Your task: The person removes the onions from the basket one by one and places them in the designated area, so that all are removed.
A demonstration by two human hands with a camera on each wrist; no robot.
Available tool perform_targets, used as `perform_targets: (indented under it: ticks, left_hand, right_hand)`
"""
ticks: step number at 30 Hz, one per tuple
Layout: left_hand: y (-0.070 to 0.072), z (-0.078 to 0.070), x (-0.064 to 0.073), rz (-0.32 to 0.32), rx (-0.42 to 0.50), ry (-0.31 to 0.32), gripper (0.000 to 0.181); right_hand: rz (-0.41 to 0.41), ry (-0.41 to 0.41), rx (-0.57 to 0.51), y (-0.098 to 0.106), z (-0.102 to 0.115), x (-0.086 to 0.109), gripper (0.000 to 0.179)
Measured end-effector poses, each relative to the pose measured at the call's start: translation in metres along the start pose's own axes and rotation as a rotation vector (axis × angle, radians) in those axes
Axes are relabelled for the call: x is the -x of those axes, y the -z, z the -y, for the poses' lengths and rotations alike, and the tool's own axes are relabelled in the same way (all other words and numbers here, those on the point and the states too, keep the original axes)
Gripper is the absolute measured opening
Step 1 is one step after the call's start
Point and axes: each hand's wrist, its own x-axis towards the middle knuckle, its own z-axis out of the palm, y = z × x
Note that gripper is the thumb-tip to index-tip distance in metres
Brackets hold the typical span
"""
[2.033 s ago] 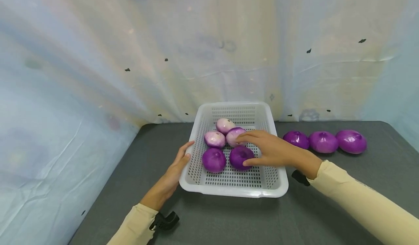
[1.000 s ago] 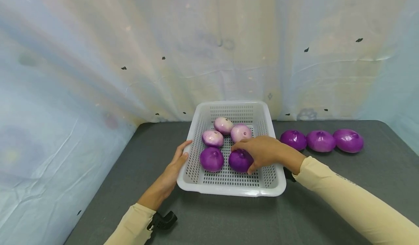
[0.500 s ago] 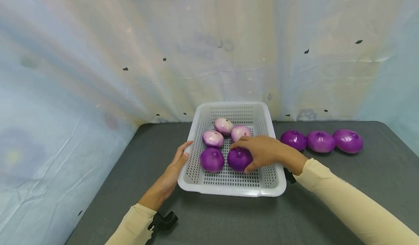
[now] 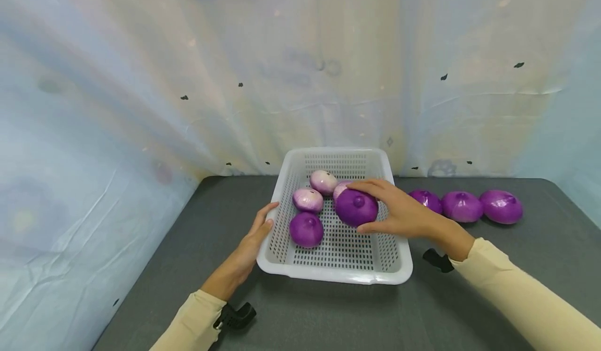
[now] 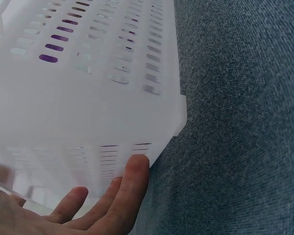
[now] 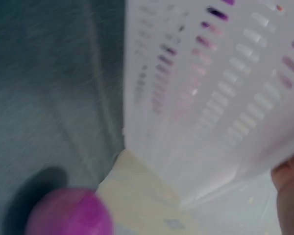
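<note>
In the head view, my right hand (image 4: pixel 399 213) grips a dark purple onion (image 4: pixel 357 207) between fingers and thumb, raised over the white perforated basket (image 4: pixel 328 274). The held onion partly hides a paler onion (image 4: pixel 340 188) behind it. A purple onion (image 4: pixel 306 230) and two peeled-looking pale onions, one (image 4: pixel 308 200) in the middle and one (image 4: pixel 323 182) farther back, lie in the basket's left half. My left hand (image 4: pixel 246 252) rests against the basket's left side; the left wrist view shows its extended fingers (image 5: pixel 130 191) touching the outer wall.
Three purple onions stand in a row right of the basket: the nearest (image 4: pixel 426 201) partly behind my right hand, then a middle one (image 4: pixel 462 206) and an outer one (image 4: pixel 501 206). Dark grey cloth (image 4: pixel 319 319) covers the table. A pale patterned curtain (image 4: pixel 328 80) hangs behind.
My right hand closed round the dark purple onion at the basket's front right and has lifted it up and slightly away. The left hand stays at the basket's side.
</note>
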Motion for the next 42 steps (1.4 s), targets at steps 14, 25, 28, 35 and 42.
perform_targets:
  ticks: [14,25,28,35,42]
  left_hand:
    - [-0.001,-0.003,0.002,-0.012,-0.017,0.012,0.047]
    - [-0.001,-0.002,0.000,-0.005,-0.010,0.006,0.046]
    - [-0.001,-0.002,0.001,-0.009,-0.013,0.008,0.046]
    - [-0.001,-0.001,0.001,-0.010,-0.013,0.010,0.046]
    - [0.000,0.000,0.000,0.001,-0.012,0.002,0.046]
  right_hand:
    - [-0.309,-0.019,0.063,0.012,-0.029,0.042,0.090]
    - [-0.400,0.080,0.111,0.018,-0.053,0.074,0.096]
    - [-0.420,0.099,0.120,0.019,-0.060,0.081,0.097]
    - [-0.434,0.002,0.195,0.019,-0.072,0.095,0.097]
    - [-0.439,-0.071,0.295,0.023,-0.079,0.102,0.095]
